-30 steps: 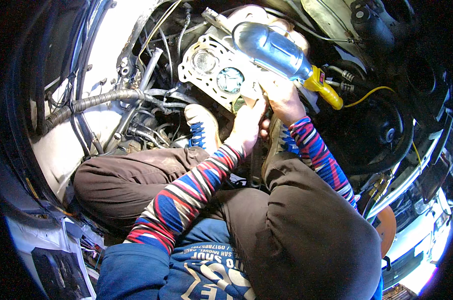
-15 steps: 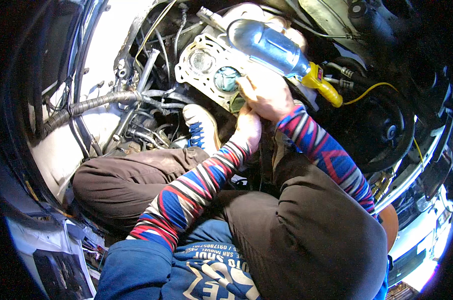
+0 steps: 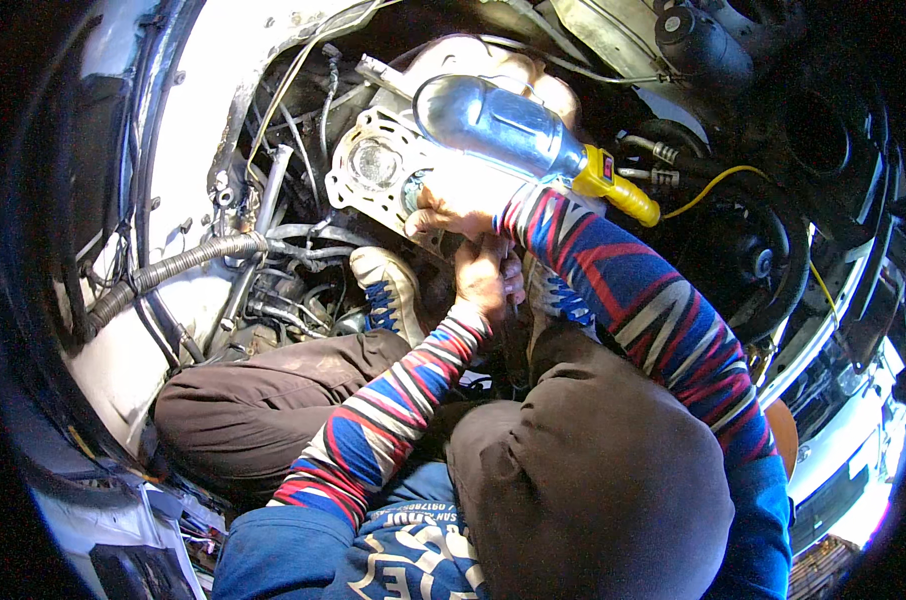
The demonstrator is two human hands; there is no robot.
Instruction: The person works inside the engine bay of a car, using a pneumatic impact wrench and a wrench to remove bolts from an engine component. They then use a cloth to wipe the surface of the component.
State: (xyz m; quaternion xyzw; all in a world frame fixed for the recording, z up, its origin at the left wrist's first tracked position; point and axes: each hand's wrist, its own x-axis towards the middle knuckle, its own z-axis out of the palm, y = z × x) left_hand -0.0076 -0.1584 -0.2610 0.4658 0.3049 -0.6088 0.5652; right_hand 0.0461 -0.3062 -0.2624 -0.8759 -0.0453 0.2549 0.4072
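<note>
The pale metal engine block (image 3: pixel 351 178) stands ahead of me, its top face up. One round bore (image 3: pixel 375 162) is uncovered at its left. In the bore beside it a bluish-green cloth or plastic wad (image 3: pixel 413 188) shows partly past my right hand (image 3: pixel 455 205). That hand lies over the block's near right part, fingers bent and closed; glare and the hand itself hide what they grip. My left hand (image 3: pixel 484 276) is just below, against the block's near side, with its fingers curled round something I cannot make out.
A lit work lamp (image 3: pixel 503 118) with a yellow handle (image 3: pixel 628 195) lies over the block's right side, its yellow cord trailing right. A ribbed hose (image 3: pixel 188 262) and cables run along the left. My shoes (image 3: pixel 385 290) are wedged close below the block, among pipes.
My right hand has moved left across the block and now covers much of the stuffed bore. My left hand has shifted slightly down. The whole view has shifted a little.
</note>
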